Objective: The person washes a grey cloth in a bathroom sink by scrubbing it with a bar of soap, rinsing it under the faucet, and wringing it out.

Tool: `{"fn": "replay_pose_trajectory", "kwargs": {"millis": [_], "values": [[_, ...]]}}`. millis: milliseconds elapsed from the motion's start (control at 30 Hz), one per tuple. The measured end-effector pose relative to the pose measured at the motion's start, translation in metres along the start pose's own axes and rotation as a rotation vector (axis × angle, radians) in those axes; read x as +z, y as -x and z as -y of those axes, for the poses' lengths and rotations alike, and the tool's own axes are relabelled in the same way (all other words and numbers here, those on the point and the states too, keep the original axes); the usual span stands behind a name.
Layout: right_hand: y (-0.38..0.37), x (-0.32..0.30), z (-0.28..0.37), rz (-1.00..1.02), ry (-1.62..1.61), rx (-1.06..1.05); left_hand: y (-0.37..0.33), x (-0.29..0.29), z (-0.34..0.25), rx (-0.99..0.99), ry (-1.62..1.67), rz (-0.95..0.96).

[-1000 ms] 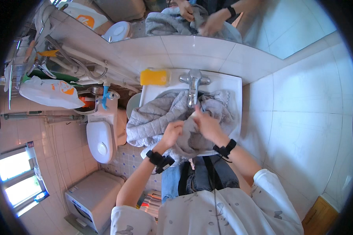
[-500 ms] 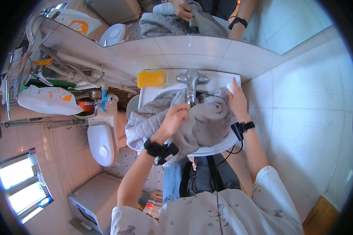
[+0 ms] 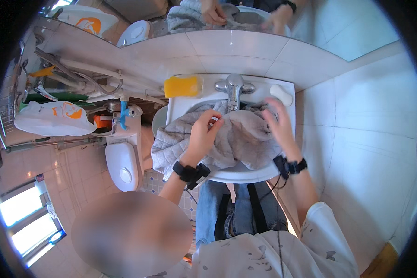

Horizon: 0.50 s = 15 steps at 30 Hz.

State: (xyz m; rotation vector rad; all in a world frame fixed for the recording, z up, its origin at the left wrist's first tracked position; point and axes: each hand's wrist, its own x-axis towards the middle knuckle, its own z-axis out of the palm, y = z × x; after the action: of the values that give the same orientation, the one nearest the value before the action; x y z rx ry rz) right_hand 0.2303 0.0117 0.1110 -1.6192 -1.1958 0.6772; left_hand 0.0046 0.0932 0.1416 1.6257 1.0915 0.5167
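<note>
A grey quilted garment (image 3: 227, 141) lies bunched in the white sink (image 3: 245, 173), one part hanging over the left rim. My left hand (image 3: 204, 134) grips a fold of the garment near the middle of the basin. My right hand (image 3: 277, 123) rests on the cloth at the right side, fingers spread and pressing down. Both wrists wear black bands. The chrome tap (image 3: 234, 90) stands just behind the cloth.
A yellow sponge (image 3: 183, 85) and a white soap bar (image 3: 281, 94) sit on the sink's back ledge. A white toilet (image 3: 123, 160) stands to the left, with pipes and a white plastic bag (image 3: 53, 118) beyond. A mirror (image 3: 245, 18) above shows my hands. White tiled wall on the right.
My hands have moved apart: the right went from the cloth's centre to its right side near the tap, and the left shifted up onto the middle fold. The garment is spread wider.
</note>
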Motion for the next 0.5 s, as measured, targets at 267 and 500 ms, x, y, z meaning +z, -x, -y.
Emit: {"fn": "replay_pose_trajectory", "kwargs": {"millis": [267,500], "values": [[0.033,0.073,-0.003,0.13,0.256,0.01,0.061,0.018,-0.018,0.212,-0.555,-0.23],[0.056,0.023,-0.001,0.183,-0.08,0.567,0.06,-0.005,0.055,0.23,-0.786,-0.281]]}}
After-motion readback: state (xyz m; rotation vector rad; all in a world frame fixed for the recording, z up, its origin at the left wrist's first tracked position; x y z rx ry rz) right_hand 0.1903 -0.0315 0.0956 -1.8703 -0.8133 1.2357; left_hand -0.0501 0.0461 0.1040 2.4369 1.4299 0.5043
